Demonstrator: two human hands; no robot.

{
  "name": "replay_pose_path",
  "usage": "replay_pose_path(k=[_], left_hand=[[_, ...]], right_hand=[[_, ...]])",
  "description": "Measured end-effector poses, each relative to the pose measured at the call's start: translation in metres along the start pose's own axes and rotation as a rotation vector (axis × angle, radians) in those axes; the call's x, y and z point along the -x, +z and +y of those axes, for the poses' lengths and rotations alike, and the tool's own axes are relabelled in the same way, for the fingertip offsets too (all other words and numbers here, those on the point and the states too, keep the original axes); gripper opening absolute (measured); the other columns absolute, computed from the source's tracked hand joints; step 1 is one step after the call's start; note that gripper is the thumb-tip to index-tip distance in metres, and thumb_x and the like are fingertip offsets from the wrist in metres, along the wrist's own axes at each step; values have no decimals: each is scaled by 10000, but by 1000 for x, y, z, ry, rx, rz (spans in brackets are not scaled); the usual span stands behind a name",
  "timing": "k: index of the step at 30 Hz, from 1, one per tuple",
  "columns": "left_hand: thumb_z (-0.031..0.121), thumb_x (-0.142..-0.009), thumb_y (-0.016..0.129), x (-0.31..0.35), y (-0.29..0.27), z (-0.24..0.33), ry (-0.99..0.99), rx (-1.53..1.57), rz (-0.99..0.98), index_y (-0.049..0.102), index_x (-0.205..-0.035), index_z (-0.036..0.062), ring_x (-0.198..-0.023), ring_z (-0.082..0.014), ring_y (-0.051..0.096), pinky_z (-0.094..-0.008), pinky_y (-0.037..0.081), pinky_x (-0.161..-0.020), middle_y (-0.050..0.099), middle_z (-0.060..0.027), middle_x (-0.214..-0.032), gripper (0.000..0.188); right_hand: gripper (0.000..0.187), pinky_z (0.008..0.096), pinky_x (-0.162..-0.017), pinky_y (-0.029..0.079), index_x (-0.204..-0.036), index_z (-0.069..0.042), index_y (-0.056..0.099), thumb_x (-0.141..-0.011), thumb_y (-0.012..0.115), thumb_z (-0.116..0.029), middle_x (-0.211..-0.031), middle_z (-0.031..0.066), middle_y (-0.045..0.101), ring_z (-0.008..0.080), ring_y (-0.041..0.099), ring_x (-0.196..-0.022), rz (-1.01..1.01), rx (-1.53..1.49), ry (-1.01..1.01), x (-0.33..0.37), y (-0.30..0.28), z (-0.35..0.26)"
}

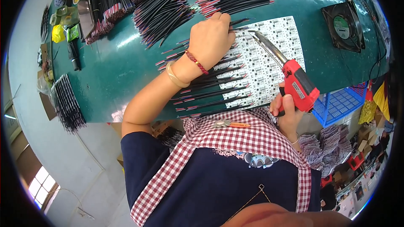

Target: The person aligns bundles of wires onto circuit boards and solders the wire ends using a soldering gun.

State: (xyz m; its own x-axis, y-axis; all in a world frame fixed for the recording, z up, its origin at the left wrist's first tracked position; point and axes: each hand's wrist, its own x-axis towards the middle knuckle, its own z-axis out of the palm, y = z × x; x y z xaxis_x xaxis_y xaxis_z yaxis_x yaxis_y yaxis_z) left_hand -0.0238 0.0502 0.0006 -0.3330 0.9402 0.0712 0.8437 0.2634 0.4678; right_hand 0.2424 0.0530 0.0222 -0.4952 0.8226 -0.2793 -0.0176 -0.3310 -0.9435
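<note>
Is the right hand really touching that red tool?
Touching. The head view shows the right hand closed around the red tool, with no gap between them.

The table (105,77) is deep green, the circuit board (275,44) white with rows of black marks. I see a red-and-black soldering gun (298,87), black wires (162,14) with reddish ends, a maroon-and-white checked apron (235,139), and, right of the frame, a blue crate (334,107).

Head-worn fisheye, looking down, near the hands (211,33)
</note>
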Motion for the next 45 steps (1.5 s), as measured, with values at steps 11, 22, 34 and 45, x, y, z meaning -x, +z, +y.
replay_pose_path(k=[11, 22, 34, 45], left_hand=[[55, -852, 603, -1, -56, 2, 69, 211, 395, 549, -933, 2, -672, -361, 569, -392, 471, -607, 588, -161, -762, 111], [151, -765, 664, 9, -16, 0, -136, 274, -136, 608, -842, -22, -561, -274, 605, -334, 472, -567, 630, -171, -683, 197], [225, -726, 678, 4, -17, 3, -170, 164, -227, 638, -760, 21, -632, -365, 610, -429, 485, -577, 625, -165, -645, 211], [246, -671, 688, -13, -13, -1, -168, 85, -300, 652, -703, -21, -494, -321, 534, -373, 460, -541, 551, -196, -558, 271]], right_hand=[[372, 287, -510, 425, -1210, 52, 460, -947, 522, -204, -649, 44, 477, 109, 445, -485, 26, -138, -11, 6, -17, -2], [413, 283, -480, 414, -1189, 48, 468, -945, 531, -279, -643, 51, 482, 116, 449, -465, -69, -63, 81, 12, -16, 12], [380, 277, -485, 409, -1196, 45, 464, -950, 509, -241, -647, 50, 477, 112, 446, -467, -65, -87, 96, 3, -7, 10], [307, 281, -513, 418, -1091, 34, 482, -953, 512, -239, -636, 47, 483, 118, 457, -484, -52, -84, 147, 3, -4, 15]])
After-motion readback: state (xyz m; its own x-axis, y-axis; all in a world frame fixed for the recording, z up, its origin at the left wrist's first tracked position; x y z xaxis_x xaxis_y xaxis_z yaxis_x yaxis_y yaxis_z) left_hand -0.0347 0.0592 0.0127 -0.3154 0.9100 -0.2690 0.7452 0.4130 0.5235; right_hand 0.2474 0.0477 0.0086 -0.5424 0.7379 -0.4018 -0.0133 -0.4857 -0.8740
